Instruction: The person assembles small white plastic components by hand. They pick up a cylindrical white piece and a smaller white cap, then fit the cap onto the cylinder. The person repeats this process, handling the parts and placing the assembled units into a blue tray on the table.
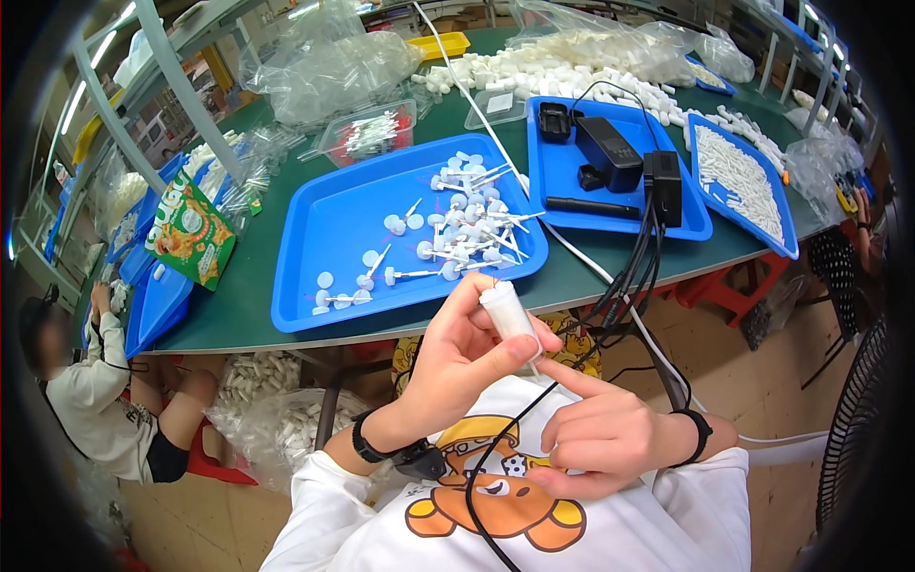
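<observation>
Upright with a slight tilt, a white plastic cylinder (509,315) is gripped between the thumb and fingers of my left hand (448,357). My right hand (610,434) is just below and to the right. Its index finger points at the cylinder's lower end and seems to touch it; the other fingers are curled with nothing seen in them. Beyond my hands is a large blue tray (319,224), where many small white sticks with translucent round discs (467,224) lie, mostly at its right side.
A second blue tray (701,224) holds black adapters (608,153) with cables. Right of it, another tray carries small white pieces (739,181). White cylinders (572,76) are heaped behind. A green snack bag (195,234) stands left; a person (105,400) sits there. A fan (858,429) is at right.
</observation>
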### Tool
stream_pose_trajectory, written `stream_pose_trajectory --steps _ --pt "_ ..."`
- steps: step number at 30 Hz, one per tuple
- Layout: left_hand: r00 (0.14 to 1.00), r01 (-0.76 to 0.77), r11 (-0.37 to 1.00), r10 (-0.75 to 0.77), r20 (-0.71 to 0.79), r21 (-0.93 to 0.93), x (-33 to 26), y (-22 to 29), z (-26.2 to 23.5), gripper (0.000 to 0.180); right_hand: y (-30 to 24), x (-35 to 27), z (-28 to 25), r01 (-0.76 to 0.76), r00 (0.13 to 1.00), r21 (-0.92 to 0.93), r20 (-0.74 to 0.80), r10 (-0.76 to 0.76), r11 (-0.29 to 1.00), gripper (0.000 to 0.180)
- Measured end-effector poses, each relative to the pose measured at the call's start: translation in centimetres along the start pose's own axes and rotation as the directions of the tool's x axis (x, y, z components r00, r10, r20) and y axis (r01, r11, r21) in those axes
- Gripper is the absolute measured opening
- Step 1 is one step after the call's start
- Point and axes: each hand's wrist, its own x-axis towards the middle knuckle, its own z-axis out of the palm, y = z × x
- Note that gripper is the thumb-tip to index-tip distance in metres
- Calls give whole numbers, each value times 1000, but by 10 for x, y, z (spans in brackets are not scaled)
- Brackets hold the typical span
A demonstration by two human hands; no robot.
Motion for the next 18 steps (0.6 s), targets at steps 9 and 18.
stream_pose_trajectory --steps 9,18 --pt "999 8 1000 -8 -31 0 2 -2 -1 36 1 1 2 34 996 -89 80 -27 995 35" --pt "1000 -17 1000 17 -8 0 2 -5 -4 38 -1 2 3 50 996 -138 80 -39 989 35"
